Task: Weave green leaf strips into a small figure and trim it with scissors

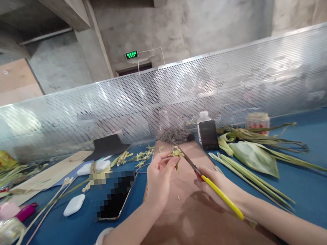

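Observation:
My left hand pinches a small yellow-green piece of plant leaf or husk between thumb and fingertips, above the brown board. A thin stalk hangs down from the piece. My right hand is closed around a hand tool with a straight yellow handle, a red part and long, narrow dark metal jaws. Its tip lies at the piece in my left hand; whether it touches I cannot tell. Under both hands runs the brown board, with a grey stringy heap at its far end.
A white-capped bottle stands behind a dark upright phone-like object. Pale husk and green strips lie right. On the left are a phone, a white case and leaf scraps. A perforated metal screen crosses behind.

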Available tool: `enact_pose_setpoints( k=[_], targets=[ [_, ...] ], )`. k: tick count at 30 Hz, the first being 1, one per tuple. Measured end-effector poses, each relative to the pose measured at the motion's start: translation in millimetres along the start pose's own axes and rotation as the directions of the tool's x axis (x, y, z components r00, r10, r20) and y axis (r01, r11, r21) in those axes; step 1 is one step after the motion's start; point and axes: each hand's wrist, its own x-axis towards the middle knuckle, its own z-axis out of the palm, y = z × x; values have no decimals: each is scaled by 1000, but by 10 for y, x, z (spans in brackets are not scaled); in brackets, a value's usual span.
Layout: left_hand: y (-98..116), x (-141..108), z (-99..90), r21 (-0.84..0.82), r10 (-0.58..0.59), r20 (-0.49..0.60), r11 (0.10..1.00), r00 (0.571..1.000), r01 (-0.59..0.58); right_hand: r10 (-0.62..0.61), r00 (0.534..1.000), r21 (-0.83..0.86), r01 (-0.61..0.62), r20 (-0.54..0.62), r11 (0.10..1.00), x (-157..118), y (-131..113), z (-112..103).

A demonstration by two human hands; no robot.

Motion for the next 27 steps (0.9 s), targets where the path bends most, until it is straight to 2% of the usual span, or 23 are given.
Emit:
enact_pose_setpoints(
  k=[27],
  targets=[
    [25, -30, 30, -19, -23, 9, 1000, 1000, 23, -27, 1000, -36, 26, -16, 999, -3, -7, -11]
  ],
)
